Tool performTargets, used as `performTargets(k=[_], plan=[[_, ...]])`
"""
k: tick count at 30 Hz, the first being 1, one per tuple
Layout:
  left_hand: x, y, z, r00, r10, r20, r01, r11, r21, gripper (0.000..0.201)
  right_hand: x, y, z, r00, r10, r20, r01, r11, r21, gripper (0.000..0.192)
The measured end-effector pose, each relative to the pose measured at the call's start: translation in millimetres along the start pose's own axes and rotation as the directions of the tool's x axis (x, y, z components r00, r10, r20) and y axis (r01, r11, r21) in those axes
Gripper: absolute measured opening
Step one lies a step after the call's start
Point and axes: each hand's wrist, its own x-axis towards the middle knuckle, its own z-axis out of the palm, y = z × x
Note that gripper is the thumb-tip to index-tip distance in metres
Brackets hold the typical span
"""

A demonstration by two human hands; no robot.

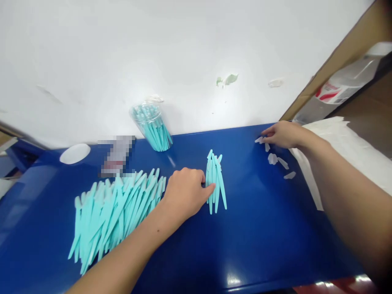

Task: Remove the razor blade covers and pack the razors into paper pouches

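A small bunch of slim turquoise eyebrow razors (218, 183) lies on the blue table. My left hand (186, 192) is closed at the bunch's left edge, its thumb over the handles and the other fingers curled, partly hidden. Left of that hand spreads a big pile of the same razors (113, 216), with pale caps at their upper ends. At the right, my right hand (283, 134) pinches at a small translucent cap (259, 139). Several more loose caps (272, 159) are scattered just below its fingers.
A clear plastic cup (150, 124) full of turquoise razors stands by the white wall. Left of it are a blurred-out flat item (118, 155) and a white round lid (75, 154). On the right are a white plastic sheet (352, 151), a clear bottle (343, 85) and cardboard (346, 49).
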Motion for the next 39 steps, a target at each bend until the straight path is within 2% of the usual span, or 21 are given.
performTargets(k=[7, 13, 18, 22, 25, 30, 33, 36, 39], plan=[[1, -7, -4.0, 1.000, 0.002, 0.018, -0.002, 0.999, -0.034, 0.027, 9, -5, -7, 0.996, -0.040, 0.080, 0.036, 0.998, 0.050, 0.018], [3, -6, -8.1, 0.999, 0.013, 0.035, -0.012, 0.999, -0.041, 0.025, 9, -11, -7, 0.990, -0.110, 0.084, 0.102, 0.990, 0.096, 0.003], [1, -10, -12.7, 0.999, 0.016, 0.052, -0.013, 0.999, -0.046, 0.022, -3, -26, -12, 0.982, -0.190, 0.022, 0.183, 0.967, 0.176, 0.008], [-4, -10, -10.9, 1.000, -0.011, 0.024, 0.011, 1.000, -0.002, 0.024, -34, -49, -16, 0.966, -0.257, -0.039, 0.257, 0.919, 0.299, 0.016], [-5, -9, -7.4, 1.000, -0.012, 0.026, 0.011, 0.999, 0.050, 0.022, -63, -73, -10, 0.951, -0.304, -0.058, 0.288, 0.805, 0.519, 0.023], [-9, -12, -4.8, 0.999, -0.029, 0.016, 0.026, 0.987, 0.158, 0.022, -93, -105, 11, 0.962, -0.273, -0.014, 0.161, 0.522, 0.838, 0.019], [-17, -17, -6.9, 1.000, -0.013, 0.010, 0.011, 0.981, 0.195, 0.024, -95, -113, 24, 0.967, -0.253, 0.016, 0.084, 0.378, 0.922, 0.019], [-26, -22, -9.6, 1.000, 0.013, 0.021, -0.018, 0.976, 0.216, 0.028, -93, -118, 32, 0.972, -0.229, 0.047, 0.028, 0.313, 0.949, 0.020], [-27, -25, -9.0, 0.996, 0.045, 0.077, -0.061, 0.972, 0.226, 0.022, -91, -122, 34, 0.972, -0.222, 0.078, -0.018, 0.261, 0.965, 0.021]])
